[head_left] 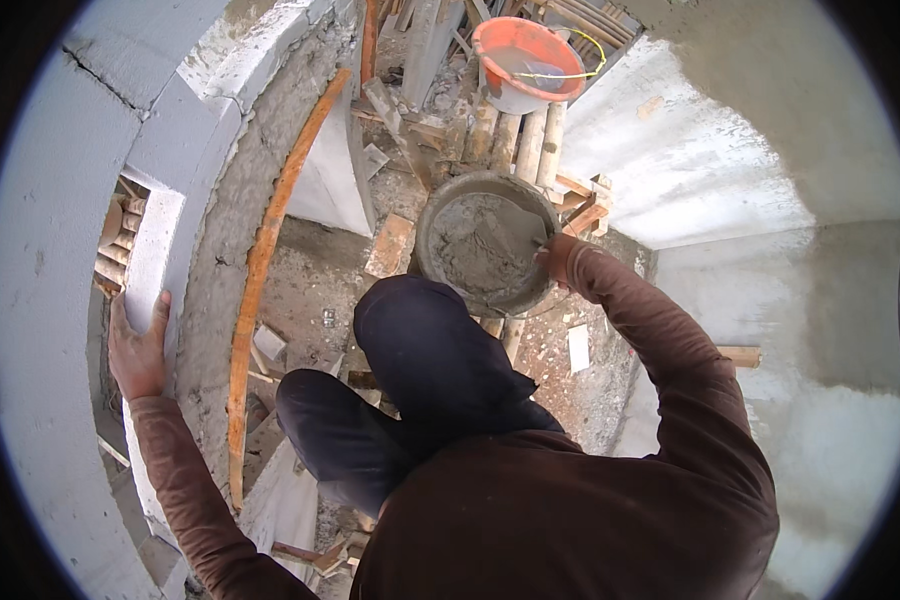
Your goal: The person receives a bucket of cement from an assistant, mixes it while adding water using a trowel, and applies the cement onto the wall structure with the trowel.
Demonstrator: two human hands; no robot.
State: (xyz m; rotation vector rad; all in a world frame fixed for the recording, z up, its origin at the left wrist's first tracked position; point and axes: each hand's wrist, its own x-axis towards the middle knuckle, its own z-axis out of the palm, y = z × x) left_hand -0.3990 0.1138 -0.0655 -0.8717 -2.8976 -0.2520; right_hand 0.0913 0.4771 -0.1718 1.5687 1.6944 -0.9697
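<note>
My left hand (pixel 138 355) grips the edge of a white block (pixel 158 245) beside an opening in the block wall (pixel 35 340), thumb and fingers on either side. My right hand (pixel 560 260) is closed on a trowel handle at the right rim of a dark round tub (pixel 430 235); the trowel blade is smeared and hard to tell from the grey wet mortar (pixel 480 260) inside. A long curved wooden strip (pixel 265 260) runs along the rough grey ledge (pixel 230 220) right of my left hand.
An orange bucket (pixel 495 40) of grey liquid stands on bamboo poles (pixel 530 145) at the back. My bent knees are below the tub. Rubble and a loose plank (pixel 395 240) lie on the floor. A partly plastered wall (pixel 730 180) stands at the right.
</note>
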